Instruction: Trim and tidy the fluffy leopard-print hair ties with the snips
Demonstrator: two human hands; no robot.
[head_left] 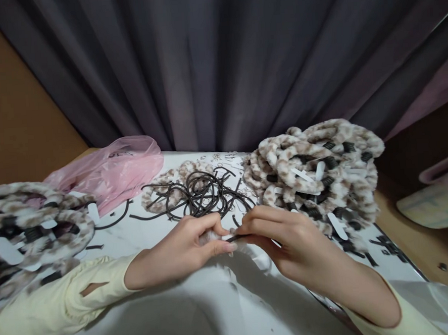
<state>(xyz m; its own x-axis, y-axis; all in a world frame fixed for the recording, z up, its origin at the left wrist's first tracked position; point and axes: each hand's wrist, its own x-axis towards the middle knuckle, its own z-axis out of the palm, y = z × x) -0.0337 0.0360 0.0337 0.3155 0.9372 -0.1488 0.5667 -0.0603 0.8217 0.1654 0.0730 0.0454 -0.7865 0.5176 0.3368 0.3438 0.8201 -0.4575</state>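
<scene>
My left hand (183, 248) is closed in a pinch on a pale fluffy piece (209, 236), most of which the fingers hide. Right beside it, the closed fingertips of my right hand (289, 234) grip a short length of black cord (235, 238) that reaches to my left thumb. Whether cord and fluffy piece are joined cannot be made out. Just beyond both hands lies a loose tangle of black cords (203, 195), partly over a spotted fluffy ring (157, 197).
Fluffy spotted rings with white tags form a large pile on the right (318, 167) and another pile on the left (29, 214). A pink plastic bag (129, 165) lies at the back left. Small metal bits (227, 162) are scattered near the dark curtain (210, 67).
</scene>
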